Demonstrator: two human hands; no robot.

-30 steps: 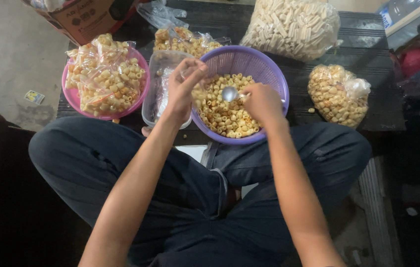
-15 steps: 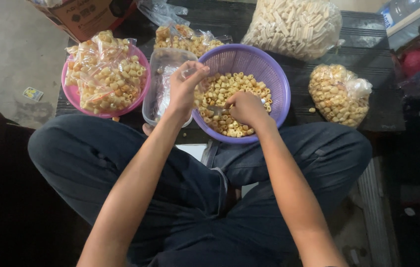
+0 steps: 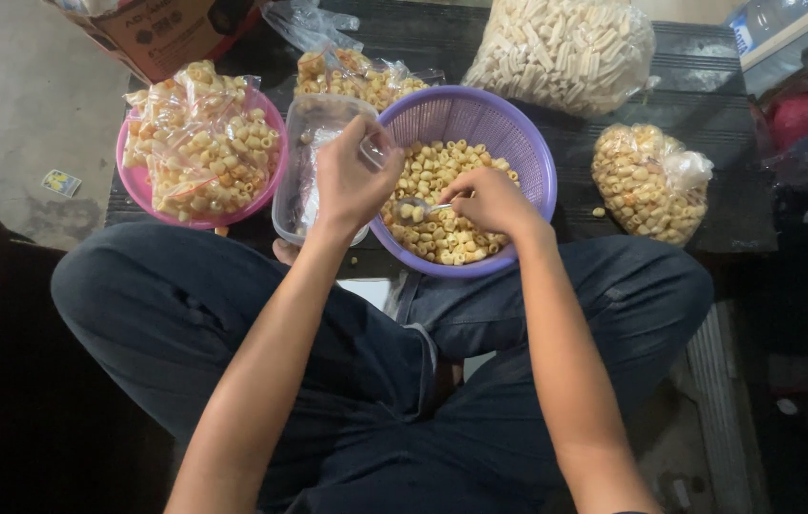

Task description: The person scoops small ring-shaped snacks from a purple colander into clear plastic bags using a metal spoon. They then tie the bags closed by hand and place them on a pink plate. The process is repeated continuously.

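Firmly closed: right hand (image 3: 490, 202) around spoon (image 3: 420, 207).

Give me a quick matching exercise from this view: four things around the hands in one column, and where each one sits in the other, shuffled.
Things:
1. purple basket
2. pink bowl
3. metal spoon
4. big bag of pale tube snacks

Places:
A. held in the right hand
B. far side, behind the basket
C. centre, holding loose ring snacks
D. left, piled with small filled bags

Pairs: 1-C, 2-D, 3-A, 4-B
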